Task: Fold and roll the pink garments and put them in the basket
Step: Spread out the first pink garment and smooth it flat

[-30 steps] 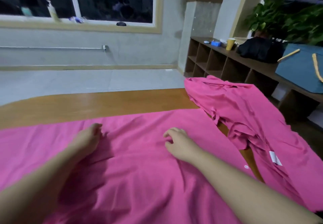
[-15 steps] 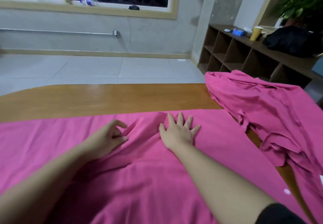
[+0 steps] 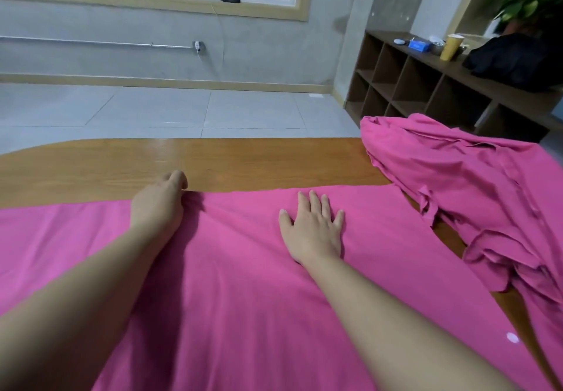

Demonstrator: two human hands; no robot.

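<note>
So the long wooden desk (image 3: 243, 159) is carrying a big flat-spread pink cotton garment (image 3: 243, 284), and a second crumpled pink garment (image 3: 463, 189) is sitting heaped at the desk's right end. Looks like the smoothing-out stage, no fold made yet. The right hand (image 3: 313, 232) is lying flat on the cloth, fingers splayed. The left hand (image 3: 158, 204) is bunching the far hem, fingers curled on it. Next move probably needs that edge pulled over evenly. No basket in sight.
</note>
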